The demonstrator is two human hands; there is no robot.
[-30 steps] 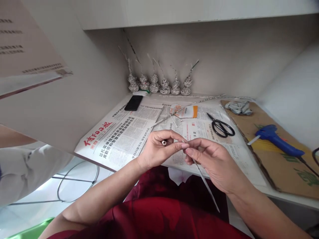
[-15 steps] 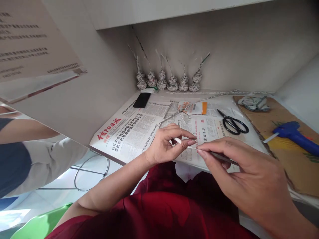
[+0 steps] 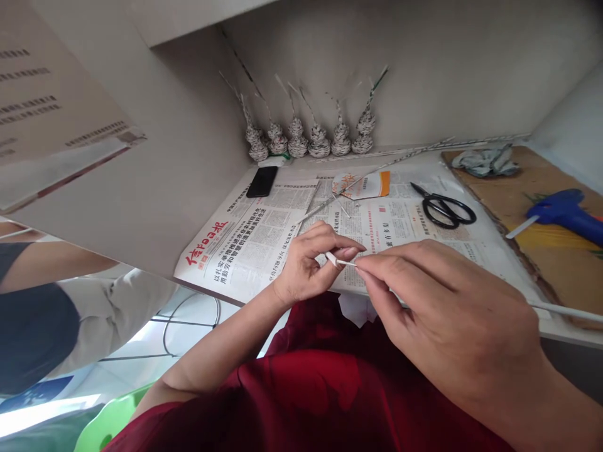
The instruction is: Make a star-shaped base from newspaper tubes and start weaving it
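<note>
My left hand (image 3: 308, 263) is closed in a pinch on a thin white paper roll (image 3: 347, 262), its end showing between thumb and fingers. The tips of my right hand (image 3: 452, 314) pinch the same roll a short way to the right. Beyond the right hand a slender white length (image 3: 568, 311) sticks out over the table edge; the hand hides whether it is the same roll. Both hands are above the near edge of the newspaper (image 3: 245, 251). Black-handled scissors (image 3: 443, 207) lie beyond the right hand.
Several woven paper gourds (image 3: 319, 141) stand along the back wall. A black phone (image 3: 262, 181), long paper sticks (image 3: 400, 160) and an orange-white packet (image 3: 362, 185) lie on the table. At right, cardboard (image 3: 560, 270) bears a blue glue gun (image 3: 560, 210) and crumpled paper (image 3: 487, 161). Another person sits left.
The view has shifted a little. Both hands have moved slightly left and up in the picture, still pinching the paper roll. A white length now shows to the right of my right hand.
</note>
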